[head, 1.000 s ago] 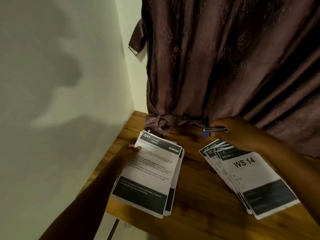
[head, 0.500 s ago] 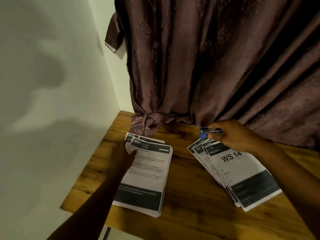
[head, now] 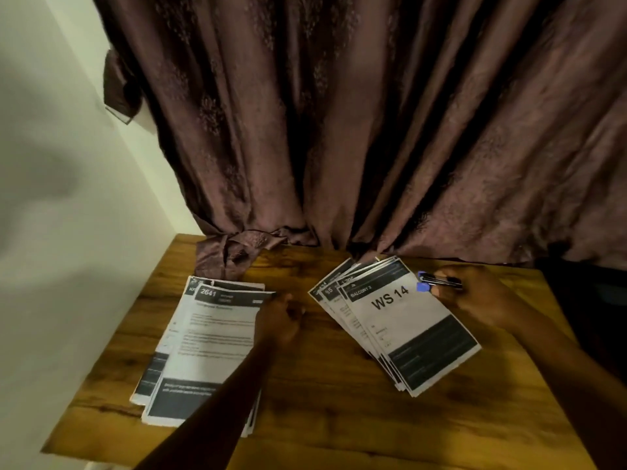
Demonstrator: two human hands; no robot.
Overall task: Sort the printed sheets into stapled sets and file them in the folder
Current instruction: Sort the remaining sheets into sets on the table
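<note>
Two piles of printed sheets lie on a wooden table (head: 322,418). The left pile (head: 207,340) has a top sheet headed "2641". My left hand (head: 281,320) lies at that pile's right edge, fingers curled at the top sheet's upper right corner. The right pile (head: 403,330) is fanned out, with "WS 14" on its top sheet. My right hand (head: 475,296) grips a small blue and metal stapler (head: 437,283) at the fanned pile's upper right corner. No folder is in view.
A brown curtain (head: 339,130) hangs behind the table, its hem bunched on the back edge (head: 237,252). A pale wall (head: 68,198) runs along the left side. The table's front edge is near the bottom of the view.
My left hand moved from the left side of the "2641" pile to its right edge. My right hand with the stapler shifted from the fanned pile's top left to its top right corner.
</note>
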